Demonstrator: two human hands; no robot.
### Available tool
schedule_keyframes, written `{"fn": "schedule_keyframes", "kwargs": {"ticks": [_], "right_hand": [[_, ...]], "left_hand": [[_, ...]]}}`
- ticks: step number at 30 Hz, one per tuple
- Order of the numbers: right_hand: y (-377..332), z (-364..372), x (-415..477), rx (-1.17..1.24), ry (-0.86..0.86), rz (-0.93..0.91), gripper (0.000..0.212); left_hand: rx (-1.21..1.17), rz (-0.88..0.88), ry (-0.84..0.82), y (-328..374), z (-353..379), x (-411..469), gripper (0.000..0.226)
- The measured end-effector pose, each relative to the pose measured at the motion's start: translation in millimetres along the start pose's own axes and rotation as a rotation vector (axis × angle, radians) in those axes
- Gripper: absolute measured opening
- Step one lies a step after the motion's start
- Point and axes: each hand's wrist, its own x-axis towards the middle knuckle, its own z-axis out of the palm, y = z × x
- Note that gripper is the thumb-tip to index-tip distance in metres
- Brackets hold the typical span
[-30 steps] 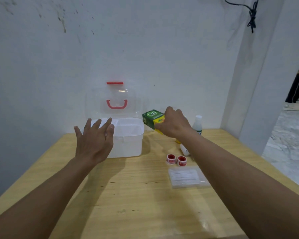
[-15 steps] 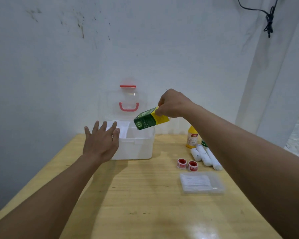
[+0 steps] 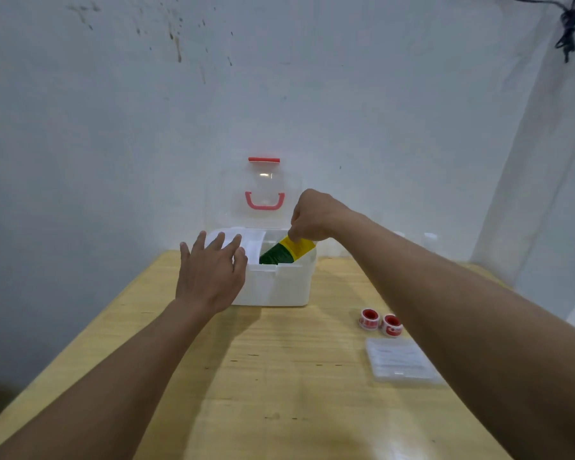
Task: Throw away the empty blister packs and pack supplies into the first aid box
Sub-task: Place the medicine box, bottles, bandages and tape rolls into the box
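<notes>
Packing step: right hand (image 3: pixel 316 215) pinching green-and-yellow carton (image 3: pixel 284 252), tilted, half inside first aid box (image 3: pixel 276 287); left hand (image 3: pixel 211 273) spread, steadying box front. Next, probably: release, reach for tape rolls (image 3: pixel 380 323) beneath right forearm.

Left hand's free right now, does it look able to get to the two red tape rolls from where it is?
Probably not easily. The left hand hovers open at the first aid box, and the right forearm stretches across between it and the red tape rolls. The right hand seems better placed.
</notes>
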Motion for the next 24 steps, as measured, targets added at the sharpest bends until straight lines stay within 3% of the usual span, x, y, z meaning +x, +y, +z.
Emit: {"fn": "schedule_keyframes", "kwargs": {"ticks": [5, 12, 17, 24], "right_hand": [[-0.5, 22.8, 3.8, 0.02, -0.054, 0.0, 0.021], [6.0, 37.6, 7.7, -0.026, -0.068, 0.004, 0.033], [-1.3, 33.8, 2.0, -0.006, -0.112, -0.016, 0.009], [-12.4, 41.3, 1.4, -0.024, -0.24, -0.03, 0.029]], "left_hand": [[0.002, 0.009, 0.011, -0.6, 0.3, 0.0, 0.064], [-0.027, 0.003, 0.004, -1.3, 0.7, 0.7, 0.062], [-0.087, -0.034, 0.001, -5.8, -3.0, 8.0, 0.054], [-0.033, -0.009, -0.01, -8.2, -0.1, 7.4, 0.059]]}}
